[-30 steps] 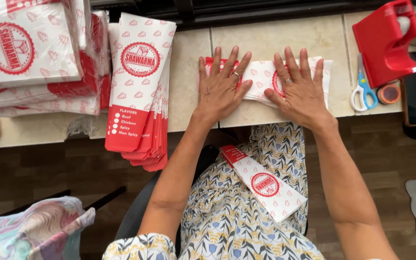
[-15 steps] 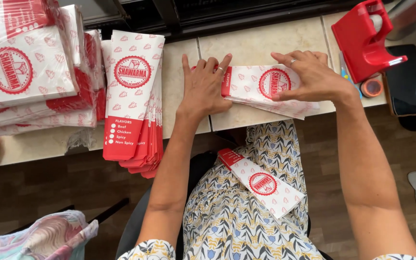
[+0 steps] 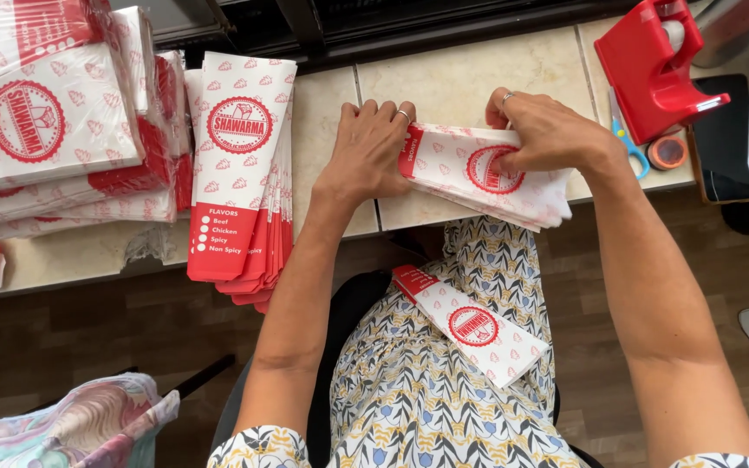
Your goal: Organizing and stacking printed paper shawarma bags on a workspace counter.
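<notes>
A small stack of white paper sleeves with red round prints (image 3: 470, 178) lies on the tiled counter (image 3: 470, 74), hanging over its front edge. My right hand (image 3: 543, 130) grips the top of this stack, fingers curled over it. My left hand (image 3: 370, 147) rests flat on the counter and touches the stack's red left end. One more sleeve (image 3: 470, 325) lies on my lap below the counter.
A tall fanned stack of the same sleeves (image 3: 240, 173) stands left of my hands, with larger wrapped bundles (image 3: 45, 121) further left. A red tape dispenser (image 3: 652, 65), scissors (image 3: 626, 139) and a tape roll (image 3: 667, 152) sit at the right. A patterned cloth (image 3: 71, 429) lies low left.
Both hands lay flat on the stack a second ago. Now the right hand has curled and taken hold of it, and the left has slid to its left end.
</notes>
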